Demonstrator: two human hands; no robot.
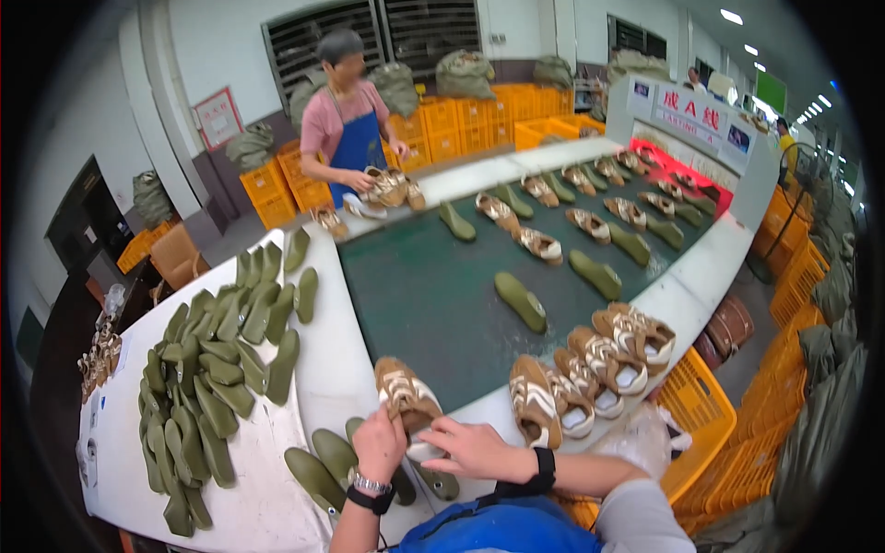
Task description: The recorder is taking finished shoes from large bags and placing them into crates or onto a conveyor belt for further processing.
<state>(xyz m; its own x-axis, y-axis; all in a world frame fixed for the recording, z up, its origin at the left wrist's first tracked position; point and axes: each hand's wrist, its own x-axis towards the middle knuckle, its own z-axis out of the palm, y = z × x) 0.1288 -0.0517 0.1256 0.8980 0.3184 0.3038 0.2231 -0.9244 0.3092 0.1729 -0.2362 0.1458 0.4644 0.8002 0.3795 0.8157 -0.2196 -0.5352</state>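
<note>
Close in front of me is a brown and white sneaker (403, 382), its toe pointing away from me over the corner of the green conveyor belt. My left hand (380, 444) is closed, its fingers pinching the shoe around the opening. From the other side my right hand (475, 453) grips the shoe near its heel; the fingertips are partly hidden. Several green shoe lasts (316, 479) lie by my left wrist, some partly covered by my arms. Right of my hands, a row of similar sneakers (535, 403) stands on the white ledge.
Many green lasts (217, 369) are heaped on the white table at left. The green belt (415, 309) carries sneakers and lasts. Across it, a person in a blue apron (355, 138) handles shoes. An orange crate (698, 405) stands at my right.
</note>
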